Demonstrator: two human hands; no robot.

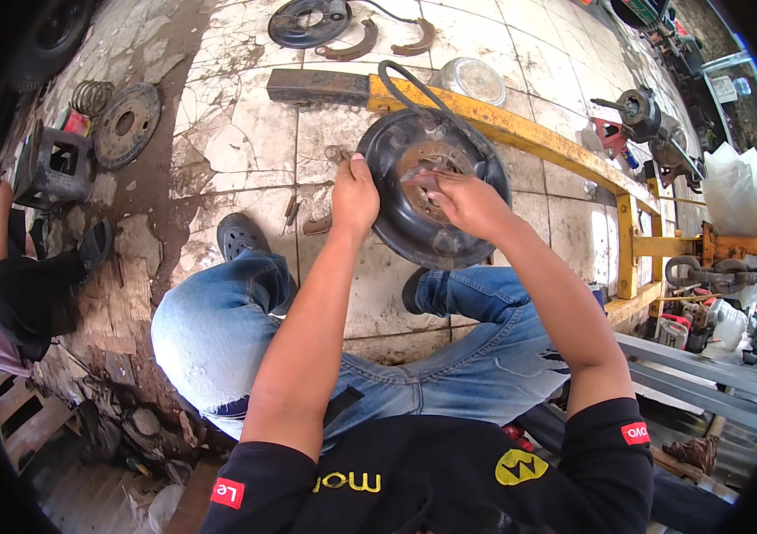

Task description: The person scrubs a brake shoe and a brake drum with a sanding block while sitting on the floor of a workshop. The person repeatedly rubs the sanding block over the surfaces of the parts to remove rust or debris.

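A round black brake backing plate [396, 224] with a rusty centre is held tilted up before my knees. My left hand [354, 198] grips its left rim, thumb on the edge. My right hand [469, 205] is closed at the rusty centre; its fingertips press there on something small and brownish that I cannot make out. A black cable [394, 78] loops up from the plate's upper right. Beyond the plate, a yellow steel beam [521, 127] runs across the floor. A curved brake shoe [316, 225] lies partly hidden near my left hand.
Another backing plate [297, 25] and two brake shoes [352, 44] [414, 38] lie on the tiles ahead. A silver round pan [472, 80] stands behind the beam. At left are a rusty disc [128, 125], a coil spring [91, 98] and a seated person [27, 294].
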